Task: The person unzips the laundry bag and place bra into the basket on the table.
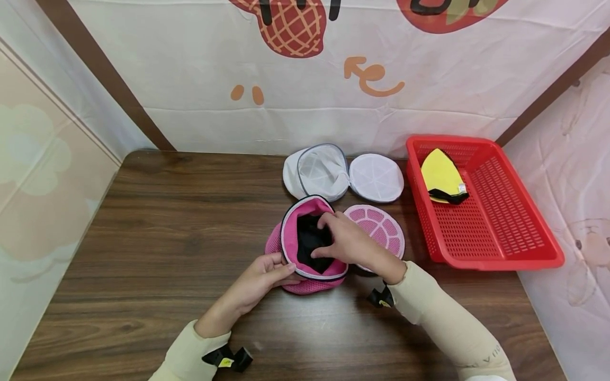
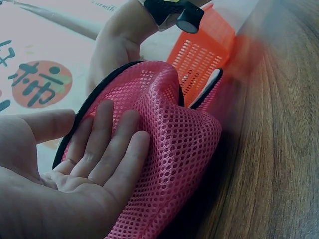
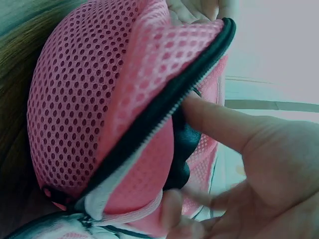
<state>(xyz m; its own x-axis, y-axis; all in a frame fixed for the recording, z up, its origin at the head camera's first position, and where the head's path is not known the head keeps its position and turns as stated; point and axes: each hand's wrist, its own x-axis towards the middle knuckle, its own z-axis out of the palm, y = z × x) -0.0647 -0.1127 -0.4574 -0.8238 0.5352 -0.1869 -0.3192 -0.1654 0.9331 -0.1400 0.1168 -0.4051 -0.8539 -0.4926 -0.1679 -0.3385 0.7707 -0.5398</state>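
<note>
A pink mesh laundry bag point(image 1: 312, 286) stands on the table with its round, zipper-edged mouth open toward me. A dark, crumpled black item point(image 1: 310, 235) lies inside; its kind cannot be told. My left hand point(image 1: 267, 275) holds the bag's near-left rim, thumb at the zipper edge and fingers against the outer mesh, as the left wrist view also shows. Reaching into the mouth, my right hand point(image 1: 348, 238) has thumb and fingers spread apart over the black item. The bag's round pink lid point(image 1: 378, 227) lies folded out to the right, partly behind the right hand.
Behind the pink bag is a white mesh bag point(image 1: 310, 172), unzipped, with its round lid point(image 1: 376, 178) laid out beside it. A red plastic basket point(image 1: 491, 263) stands at the right, holding a yellow item with black trim point(image 1: 440, 174). A printed cloth backs the table.
</note>
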